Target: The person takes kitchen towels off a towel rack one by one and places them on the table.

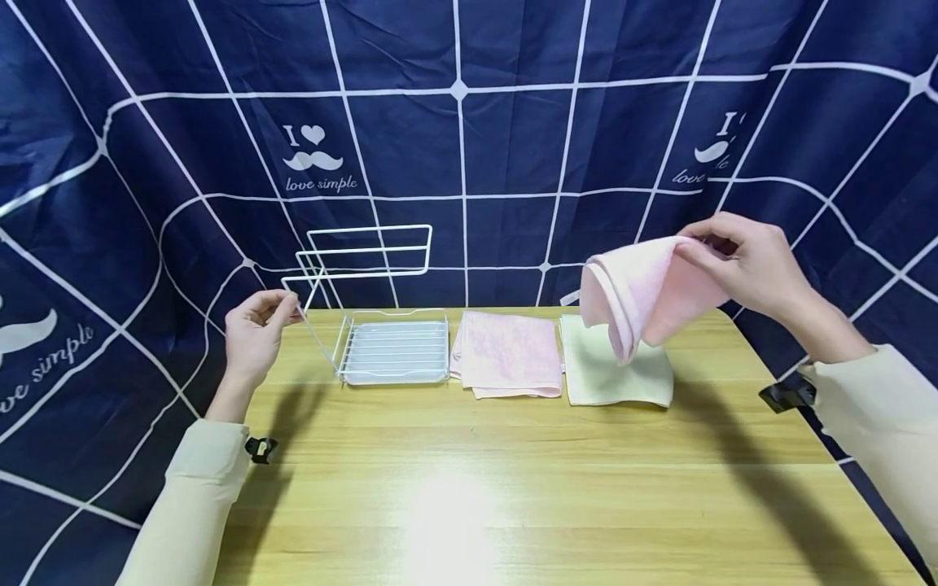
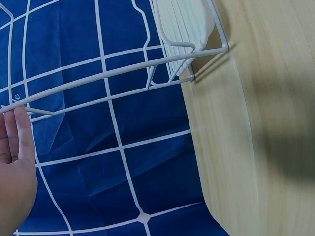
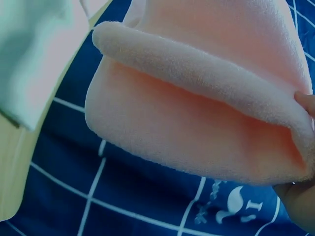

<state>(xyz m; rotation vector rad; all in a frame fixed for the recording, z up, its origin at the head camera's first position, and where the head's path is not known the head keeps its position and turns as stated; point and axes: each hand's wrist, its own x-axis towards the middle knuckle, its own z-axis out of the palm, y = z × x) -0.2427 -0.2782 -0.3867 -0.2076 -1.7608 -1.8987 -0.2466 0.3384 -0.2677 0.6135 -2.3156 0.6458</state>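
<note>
The right hand (image 1: 747, 264) pinches a folded pink towel (image 1: 645, 293) by its top edge, and the towel hangs in the air over the far right part of the desk (image 1: 513, 488). From the right wrist, the towel looks soft and thick, with its fold rolled over near the fingers (image 3: 305, 103). The left hand (image 1: 256, 330) pinches a thin wire end of the white towel rack (image 1: 366, 268), which stands at the far left of the desk. To do this step well, I think the left hand should hold the rack still so it does not tip, while the right hand keeps a firm hold on the towel so the fold does not fall open. The rack has a little tray (image 1: 396, 352) at the bottom and wire bars on top. Right of the rack lies another pink towel (image 1: 509, 354), flat and folded, and just beside it lies a pale green towel (image 1: 615, 374), right under the hanging one. So there are three towels, two pink and one green, and one rack. A dark blue curtain (image 1: 469, 138) with white lines hangs behind it all.
</note>
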